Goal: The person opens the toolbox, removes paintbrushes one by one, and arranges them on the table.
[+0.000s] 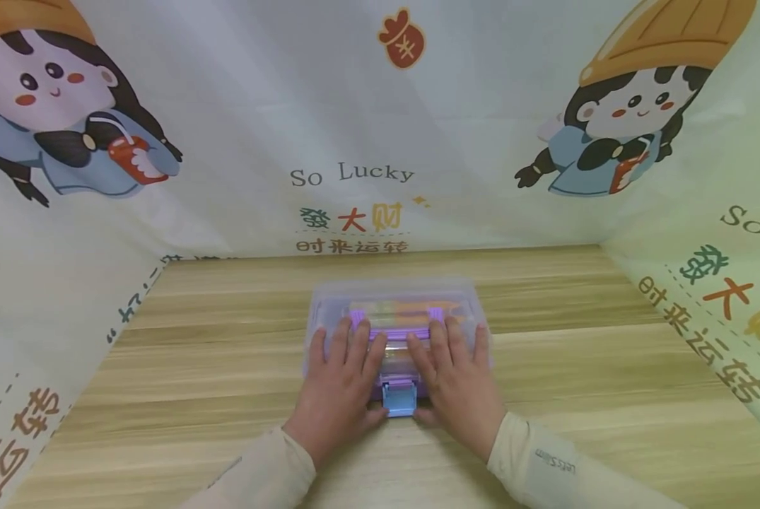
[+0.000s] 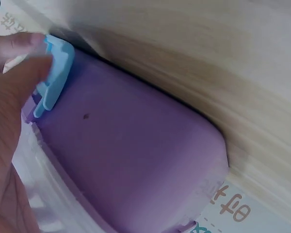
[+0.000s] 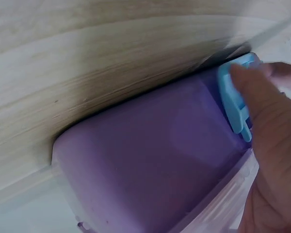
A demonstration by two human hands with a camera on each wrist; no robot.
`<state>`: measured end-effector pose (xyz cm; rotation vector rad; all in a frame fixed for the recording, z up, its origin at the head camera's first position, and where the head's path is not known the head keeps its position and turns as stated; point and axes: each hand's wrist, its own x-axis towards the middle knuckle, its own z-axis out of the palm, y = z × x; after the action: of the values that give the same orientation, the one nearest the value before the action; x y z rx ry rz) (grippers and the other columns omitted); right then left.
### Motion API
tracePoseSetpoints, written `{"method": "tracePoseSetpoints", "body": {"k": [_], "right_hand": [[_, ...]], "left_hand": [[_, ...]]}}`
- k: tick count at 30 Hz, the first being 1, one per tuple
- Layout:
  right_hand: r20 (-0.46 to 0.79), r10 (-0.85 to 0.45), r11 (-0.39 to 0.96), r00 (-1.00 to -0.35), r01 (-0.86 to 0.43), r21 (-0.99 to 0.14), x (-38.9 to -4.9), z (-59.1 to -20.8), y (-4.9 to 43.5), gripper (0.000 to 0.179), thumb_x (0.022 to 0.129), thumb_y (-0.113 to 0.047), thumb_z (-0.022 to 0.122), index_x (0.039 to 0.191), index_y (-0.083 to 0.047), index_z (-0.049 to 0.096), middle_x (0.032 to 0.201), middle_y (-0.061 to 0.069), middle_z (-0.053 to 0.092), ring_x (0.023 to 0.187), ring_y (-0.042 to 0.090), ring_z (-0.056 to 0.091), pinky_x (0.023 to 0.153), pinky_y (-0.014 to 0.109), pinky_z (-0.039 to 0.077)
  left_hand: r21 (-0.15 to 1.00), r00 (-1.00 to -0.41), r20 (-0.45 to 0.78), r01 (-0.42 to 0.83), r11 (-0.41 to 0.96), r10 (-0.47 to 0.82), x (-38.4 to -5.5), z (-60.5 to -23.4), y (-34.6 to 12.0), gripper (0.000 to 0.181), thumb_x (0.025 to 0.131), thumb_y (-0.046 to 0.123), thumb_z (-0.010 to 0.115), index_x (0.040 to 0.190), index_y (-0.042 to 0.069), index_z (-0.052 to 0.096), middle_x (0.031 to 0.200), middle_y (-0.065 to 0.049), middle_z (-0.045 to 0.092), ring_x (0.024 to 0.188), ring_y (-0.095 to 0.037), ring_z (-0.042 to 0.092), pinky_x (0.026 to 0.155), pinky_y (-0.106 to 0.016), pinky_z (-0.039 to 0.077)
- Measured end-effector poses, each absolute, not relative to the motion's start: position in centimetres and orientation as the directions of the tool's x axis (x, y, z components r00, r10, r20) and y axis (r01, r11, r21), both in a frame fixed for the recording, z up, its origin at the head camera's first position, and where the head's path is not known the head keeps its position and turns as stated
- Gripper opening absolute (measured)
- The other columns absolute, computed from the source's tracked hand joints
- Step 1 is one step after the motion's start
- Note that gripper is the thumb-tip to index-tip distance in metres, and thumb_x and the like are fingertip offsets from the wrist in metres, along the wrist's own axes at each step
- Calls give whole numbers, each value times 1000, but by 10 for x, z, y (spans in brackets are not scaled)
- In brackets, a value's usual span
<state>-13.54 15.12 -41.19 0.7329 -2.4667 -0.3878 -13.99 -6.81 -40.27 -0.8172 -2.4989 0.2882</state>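
A purple storage box (image 2: 136, 141) with a translucent lid (image 1: 395, 286) stands on the table, a purple carrying handle (image 1: 400, 333) on top. Orange and greenish things (image 1: 411, 311) show dimly through the lid. My left hand (image 1: 338, 392) rests on the left half of the lid, fingers straight and spread. The right hand (image 1: 462, 389) lies the same way on the right half. Between the thumbs, at the front, a light blue latch (image 1: 400, 399) sticks outward from the box wall. Both wrist views show a thumb (image 3: 257, 90) touching or right beside this latch.
The wood-grain tabletop (image 1: 227, 367) extends around the box on all sides. White printed cloth (image 1: 259, 106) with cartoon figures and lettering hangs behind the table and along both sides.
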Motion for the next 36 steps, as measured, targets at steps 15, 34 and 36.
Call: {"method": "tracePoseSetpoints", "body": {"k": [15, 34, 36], "right_hand": [[447, -592, 804, -670, -461, 375, -142, -400, 160, 97, 75, -65, 72, 149, -11, 41, 139, 27, 46, 132, 47, 41, 99, 71, 34], [503, -575, 761, -646, -648, 38, -142, -385, 188, 79, 81, -42, 76, 138, 4, 46, 137, 30, 46, 131, 47, 42, 115, 56, 23], [517, -575, 754, -634, -656, 33, -144, -383, 187, 77, 81, -41, 76, 137, 3, 47, 137, 29, 47, 131, 46, 43, 114, 56, 24]], "left_hand": [[-352, -673, 429, 489, 798, 602, -148, -398, -65, 93, 78, 64, 69, 143, 6, 38, 144, -23, 42, 134, -44, 36, 103, -63, 34], [4, -639, 593, 610, 793, 489, -134, -396, -92, 82, 74, 54, 76, 134, 3, 52, 138, -24, 46, 129, -48, 40, 91, -60, 47], [3, -629, 613, 606, 795, 478, -136, -396, -89, 79, 74, 53, 74, 133, 4, 54, 137, -22, 48, 128, -47, 42, 86, -60, 48]]}}
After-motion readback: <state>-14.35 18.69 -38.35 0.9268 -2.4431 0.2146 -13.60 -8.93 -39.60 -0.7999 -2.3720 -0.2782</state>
